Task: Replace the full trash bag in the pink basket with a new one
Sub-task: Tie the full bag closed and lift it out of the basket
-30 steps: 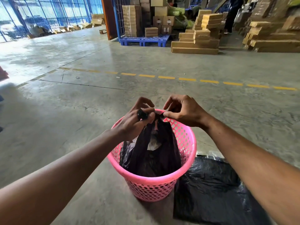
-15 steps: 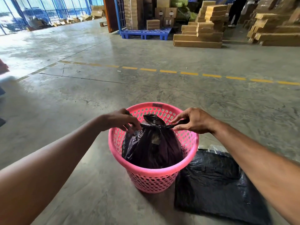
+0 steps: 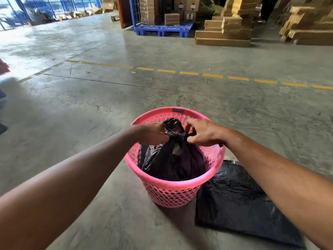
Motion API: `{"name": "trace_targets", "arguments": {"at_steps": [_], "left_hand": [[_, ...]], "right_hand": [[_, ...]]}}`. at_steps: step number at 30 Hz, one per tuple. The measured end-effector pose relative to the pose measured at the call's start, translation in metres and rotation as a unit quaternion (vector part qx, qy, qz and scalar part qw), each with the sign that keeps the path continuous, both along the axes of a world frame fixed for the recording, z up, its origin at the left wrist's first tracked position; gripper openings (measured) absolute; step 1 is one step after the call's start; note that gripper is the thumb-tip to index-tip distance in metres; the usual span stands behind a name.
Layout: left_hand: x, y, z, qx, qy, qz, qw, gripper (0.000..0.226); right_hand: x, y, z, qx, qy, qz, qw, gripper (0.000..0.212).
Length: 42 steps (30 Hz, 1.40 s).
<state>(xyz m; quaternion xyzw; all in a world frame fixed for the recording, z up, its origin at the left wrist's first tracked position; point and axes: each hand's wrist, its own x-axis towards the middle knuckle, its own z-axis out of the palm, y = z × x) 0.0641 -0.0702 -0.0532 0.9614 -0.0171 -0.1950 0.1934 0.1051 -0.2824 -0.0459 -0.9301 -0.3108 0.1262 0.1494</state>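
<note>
A pink perforated basket stands on the concrete floor in front of me. Inside it sits a full black trash bag, its top gathered into a knot above the rim. My left hand pinches the bag's neck from the left. My right hand grips the knot's other end from the right. A flat, folded new black bag lies on the floor right of the basket, partly hidden under my right forearm.
A dashed yellow line crosses the floor beyond the basket. Further back stand a blue pallet with boxes and stacks of long cardboard cartons. Blue fencing lines the far left.
Both hands came back together at the bag's top after pulling the ends apart. The neck is now bunched into a tighter knot. The view tilted slightly down.
</note>
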Motion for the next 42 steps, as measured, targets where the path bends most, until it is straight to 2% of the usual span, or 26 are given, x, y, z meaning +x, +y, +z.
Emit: {"name": "trace_targets", "arguments": {"at_steps": [4,7,9,12,14,15,16,18,22,24,26,27,28,29,31,34,36,38,39,40,42], "left_hand": [[0.004,0.02,-0.008,-0.116,-0.069,0.049,0.99,0.038],[0.001,0.023,-0.009,-0.199,-0.05,0.073,0.976,0.042],[0.002,0.028,-0.012,-0.197,-0.031,0.082,0.977,0.039],[0.004,0.04,-0.019,-0.115,-0.039,0.079,0.989,0.039],[0.003,0.04,-0.021,0.006,-0.055,0.025,0.998,0.03],[0.0,0.035,-0.021,0.088,-0.067,-0.01,0.994,0.024],[-0.002,0.029,-0.021,0.164,-0.082,-0.043,0.982,0.019],[-0.004,0.02,-0.021,0.259,-0.08,-0.051,0.961,0.01],[-0.006,0.018,-0.027,0.318,-0.036,-0.049,0.946,0.023],[-0.005,0.021,-0.025,0.308,-0.027,-0.051,0.95,0.028],[0.002,0.024,-0.013,0.228,0.009,-0.041,0.973,0.035],[0.003,0.028,-0.003,0.151,0.026,-0.027,0.988,0.035],[0.004,0.033,0.006,0.04,0.039,0.01,0.998,0.034],[0.003,0.036,0.012,-0.089,0.048,0.061,0.993,0.032],[-0.003,0.034,0.014,-0.322,0.074,0.124,0.936,0.024],[-0.001,0.017,-0.008,-0.55,0.145,0.155,0.808,0.02],[0.003,0.006,-0.015,-0.623,0.176,0.142,0.749,0.034],[0.01,-0.005,-0.017,-0.651,0.166,0.133,0.729,0.051],[0.013,-0.013,-0.017,-0.649,0.147,0.128,0.735,0.053],[0.015,-0.02,-0.018,-0.63,0.114,0.119,0.759,0.05],[0.015,-0.034,-0.022,-0.553,0.041,0.091,0.827,0.034]], "right_hand": [[0.012,-0.019,-0.001,0.182,0.089,-0.037,0.979,0.009],[0.015,-0.022,-0.011,0.236,0.141,-0.048,0.96,0.006],[0.017,-0.021,-0.014,0.234,0.153,-0.058,0.958,0.008],[0.023,-0.02,-0.018,0.148,0.129,-0.084,0.977,0.015],[0.023,-0.015,-0.024,0.023,0.047,-0.093,0.994,0.007],[0.017,-0.01,-0.025,-0.043,-0.008,-0.092,0.995,0.002],[0.011,-0.003,-0.027,-0.096,-0.057,-0.094,0.989,0.009],[0.0,0.006,-0.036,-0.158,-0.108,-0.093,0.977,0.021],[-0.008,0.007,-0.044,-0.198,-0.129,-0.085,0.968,0.03],[-0.005,0.002,-0.04,-0.207,-0.126,-0.066,0.968,0.026],[0.003,-0.009,-0.03,-0.164,-0.059,-0.047,0.984,0.017],[0.008,-0.014,-0.023,-0.125,-0.009,-0.042,0.991,0.013],[0.012,-0.019,-0.014,-0.083,0.029,-0.042,0.995,0.011],[0.014,-0.024,-0.006,-0.044,0.05,-0.044,0.997,0.011],[0.017,-0.033,0.005,0.018,0.039,-0.051,0.998,0.008],[0.015,-0.039,0.017,0.088,0.014,-0.058,0.994,0.004],[0.014,-0.036,0.025,0.127,0.006,-0.052,0.991,0.004],[0.013,-0.031,0.036,0.154,-0.018,-0.038,0.987,0.006],[0.012,-0.028,0.04,0.166,-0.033,-0.03,0.985,0.007],[0.01,-0.024,0.044,0.181,-0.045,-0.023,0.982,0.008],[0.005,-0.015,0.048,0.215,-0.061,-0.013,0.975,0.007]]}}
